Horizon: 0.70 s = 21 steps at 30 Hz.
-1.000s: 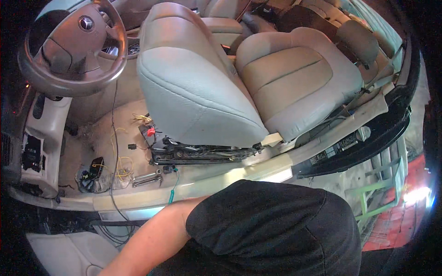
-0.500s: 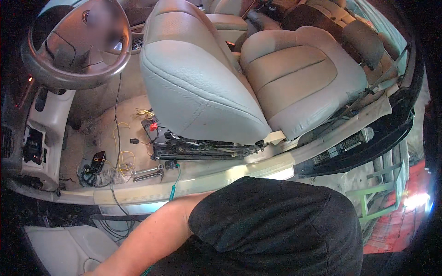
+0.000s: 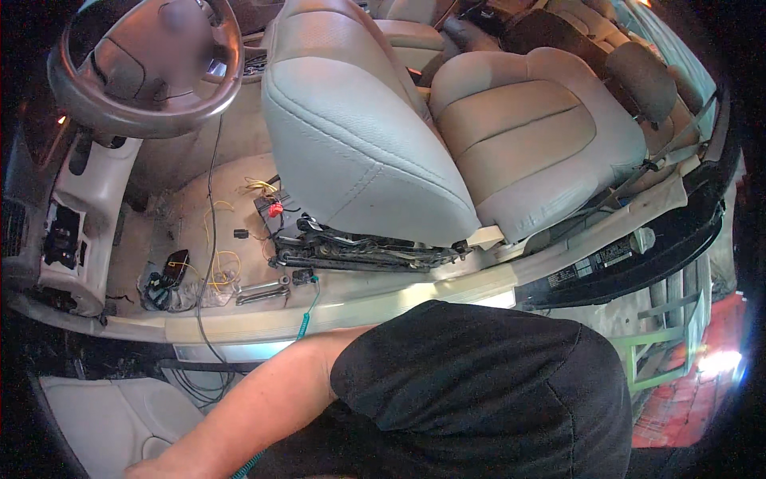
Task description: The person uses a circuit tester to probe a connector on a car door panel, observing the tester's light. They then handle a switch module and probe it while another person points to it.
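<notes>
My right arm, in a short black sleeve (image 3: pixel 479 375), bends at the elbow, and its bare forearm (image 3: pixel 255 395) runs to the lower left. Only the wrist and a little of my right hand (image 3: pixel 144 469) show at the lower edge; its fingers are cut off. A teal coiled cord (image 3: pixel 304 323) comes from a small black plug (image 3: pixel 303 276) by the sill, passes behind the forearm and shows again below it. A pale grey door panel (image 3: pixel 104 411) lies nearest that hand. My left hand is outside the picture.
Beyond the cream sill (image 3: pixel 239 326) stands a grey leather car seat (image 3: pixel 359 152), its black rails (image 3: pixel 359 251) exposed. Wrenches (image 3: pixel 263 292), a black cable (image 3: pixel 212 184), yellow wires (image 3: pixel 227 263) and a red connector (image 3: pixel 275 209) lie around the floor. The steering wheel (image 3: pixel 148 124) is at upper left.
The view has shifted, so the car interior sits slightly further right and higher. My right forearm reaches a little further left, with more of the wrist showing.
</notes>
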Available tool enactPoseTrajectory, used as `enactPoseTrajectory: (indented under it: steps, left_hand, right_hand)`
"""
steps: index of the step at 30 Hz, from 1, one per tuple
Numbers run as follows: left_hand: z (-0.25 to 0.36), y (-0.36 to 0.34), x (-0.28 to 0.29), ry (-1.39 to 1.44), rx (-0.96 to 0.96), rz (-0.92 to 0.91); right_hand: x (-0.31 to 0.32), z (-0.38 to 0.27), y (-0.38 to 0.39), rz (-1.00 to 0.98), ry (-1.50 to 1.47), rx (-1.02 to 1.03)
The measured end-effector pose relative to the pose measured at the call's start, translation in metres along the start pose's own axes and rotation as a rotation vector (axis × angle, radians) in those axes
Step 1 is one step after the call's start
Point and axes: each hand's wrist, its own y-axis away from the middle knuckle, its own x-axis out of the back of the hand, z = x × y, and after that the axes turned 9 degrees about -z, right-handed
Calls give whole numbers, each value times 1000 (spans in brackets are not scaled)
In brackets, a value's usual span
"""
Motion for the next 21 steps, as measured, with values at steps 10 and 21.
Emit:
enactPoseTrajectory:
  steps: [10,21]
  left_hand:
    - [-3,-1,4,-5,6,13]
    - [-2,-3,9,-27,6,21]
  right_hand:
    - [-5,7,-5,-2,-2,6]
    - [-6,14,-6,-3,-10,12]
